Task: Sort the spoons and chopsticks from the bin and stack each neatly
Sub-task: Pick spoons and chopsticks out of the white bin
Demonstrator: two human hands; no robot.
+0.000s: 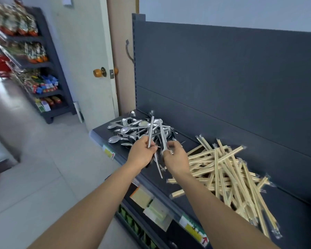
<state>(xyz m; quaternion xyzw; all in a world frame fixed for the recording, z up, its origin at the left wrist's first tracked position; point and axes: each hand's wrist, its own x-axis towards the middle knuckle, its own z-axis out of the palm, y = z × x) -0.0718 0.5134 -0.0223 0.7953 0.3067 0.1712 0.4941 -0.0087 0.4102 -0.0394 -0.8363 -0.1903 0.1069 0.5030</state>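
A loose heap of steel spoons [133, 128] lies at the left end of the dark shelf [187, 139]. To its right sprawls a pile of wrapped wooden chopsticks [228, 169]. My left hand [142, 153] grips a spoon by its handle [150, 130], the handle pointing up and away. My right hand [176, 157] holds another spoon [162, 133] the same way, close beside the first. Both hands hover just in front of the spoon heap. A few more spoons hang below my hands, partly hidden.
A dark back panel [223, 78] rises behind the shelf. Price tags [109, 152] line its front edge, with stocked shelves below. A white door with a wooden knob [97, 72] stands to the left, and a snack rack [36, 69] beyond the tiled floor.
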